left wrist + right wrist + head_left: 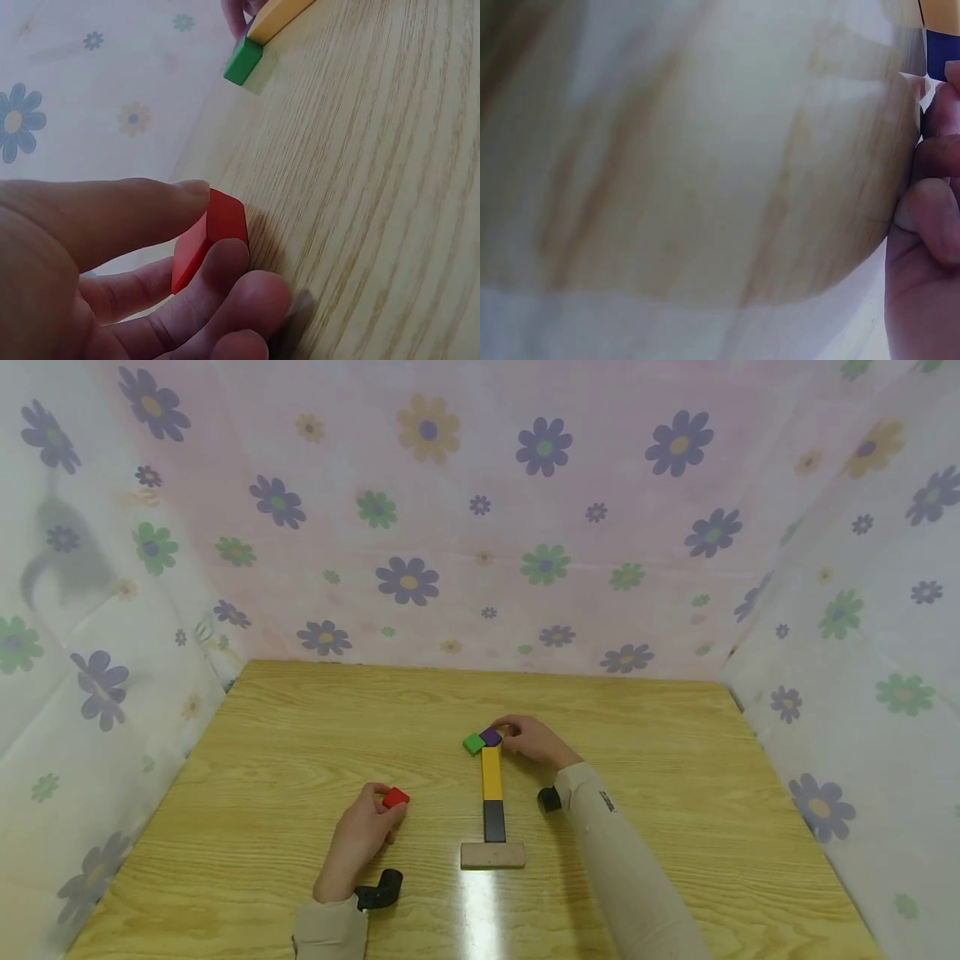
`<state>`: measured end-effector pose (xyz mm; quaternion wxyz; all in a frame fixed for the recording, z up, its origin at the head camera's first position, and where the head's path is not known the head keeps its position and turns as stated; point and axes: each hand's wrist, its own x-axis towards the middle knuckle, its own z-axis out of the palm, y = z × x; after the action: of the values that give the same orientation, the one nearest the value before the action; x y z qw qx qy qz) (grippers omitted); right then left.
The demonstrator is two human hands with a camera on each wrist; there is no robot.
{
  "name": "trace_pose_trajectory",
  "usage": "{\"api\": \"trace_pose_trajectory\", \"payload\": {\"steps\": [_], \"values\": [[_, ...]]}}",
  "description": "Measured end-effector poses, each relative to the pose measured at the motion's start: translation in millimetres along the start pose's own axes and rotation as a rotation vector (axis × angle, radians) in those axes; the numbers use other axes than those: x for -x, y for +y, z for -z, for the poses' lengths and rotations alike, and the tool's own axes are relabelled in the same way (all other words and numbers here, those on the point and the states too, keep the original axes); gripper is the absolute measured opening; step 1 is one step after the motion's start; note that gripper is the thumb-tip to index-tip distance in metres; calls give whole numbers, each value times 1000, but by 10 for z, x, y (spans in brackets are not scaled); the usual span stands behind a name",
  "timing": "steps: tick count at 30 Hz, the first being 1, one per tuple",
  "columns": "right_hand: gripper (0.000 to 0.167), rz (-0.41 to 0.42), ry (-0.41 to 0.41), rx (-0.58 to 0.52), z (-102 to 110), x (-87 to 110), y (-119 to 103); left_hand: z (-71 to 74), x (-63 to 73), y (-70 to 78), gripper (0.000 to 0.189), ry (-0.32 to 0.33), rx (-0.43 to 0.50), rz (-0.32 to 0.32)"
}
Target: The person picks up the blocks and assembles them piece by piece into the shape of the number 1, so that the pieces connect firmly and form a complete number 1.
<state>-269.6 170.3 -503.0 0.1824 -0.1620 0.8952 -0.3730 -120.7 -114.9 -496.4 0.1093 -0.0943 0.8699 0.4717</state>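
My left hand [362, 827] pinches a red block [396, 797] between thumb and fingers, left of a row of blocks. In the left wrist view the thumb lies along one side of the red block [225, 217] and the fingers curl under the other. At the row's far end my right hand [534, 739] holds a purple block [491, 737] at its right side by the fingertips. A green block [473, 743] sits against the purple one, both slanted. The right wrist view catches only curled fingers [937, 202] and an edge of the purple block [943, 54].
Below the slanted pair, a yellow block [491, 774], a black block [494, 821] and a crosswise bare-wood block [492, 856] form a straight line on the wooden table [645, 877]. Flowered cloth [450, 527] walls the back and both sides.
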Motion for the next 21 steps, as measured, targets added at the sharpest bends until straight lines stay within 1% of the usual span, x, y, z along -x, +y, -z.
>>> {"api": "trace_pose_trajectory", "payload": {"steps": [6, 14, 21], "values": [[37, -7, -2, 5, 1, -10, -17, -4, -9, 6, 43, -2, -39, -20], [36, -13, 2, -7, 1, -15, 1, -10, -13, 37, 44, -9, -42, -39], [35, -9, 13, -7, 2, -21, 35, -36, -35, 58, 38, -6, -77, -45]]}}
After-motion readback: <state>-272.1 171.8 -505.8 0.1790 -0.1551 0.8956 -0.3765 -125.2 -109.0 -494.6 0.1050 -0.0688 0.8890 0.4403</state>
